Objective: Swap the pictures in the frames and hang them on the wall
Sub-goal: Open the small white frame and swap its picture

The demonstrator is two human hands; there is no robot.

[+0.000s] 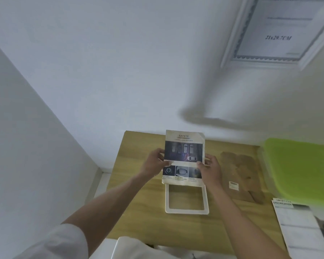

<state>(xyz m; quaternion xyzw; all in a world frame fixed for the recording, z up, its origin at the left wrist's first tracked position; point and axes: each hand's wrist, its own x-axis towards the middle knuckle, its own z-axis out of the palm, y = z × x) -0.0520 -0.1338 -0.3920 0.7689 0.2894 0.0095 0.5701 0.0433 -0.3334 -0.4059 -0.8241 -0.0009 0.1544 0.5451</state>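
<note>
- Picture (pixel 183 156), the printed sheet headed "SAFETY", is up off the table, and we hold it by both side edges: our left hand (pixel 153 162) pinches its left edge and our right hand (pixel 210 169) pinches its right edge, thumbs on the printed face.
- Directly under the sheet lies the white frame (pixel 187 210), flat on the wooden table (pixel 138 193) and showing bare wood through its opening; the sheet's lower edge overlaps the frame's far end in this view, though we cannot tell whether they touch.
- We judge the main risk to be a skewed drop: the sheet is thin and one top corner already looks worn, so lowering it at a tilt could catch a corner on the frame's lip and crease it.
- Pinching harder to steady it could buckle the paper across its middle.
- Just to the right lies a brown backing board (pixel 239 174), then a green lid (pixel 299 169) and a second printed sheet (pixel 301 230); a sweep of our right forearm could knock these.
- Another frame (pixel 275 32) hangs on the wall above.
</note>
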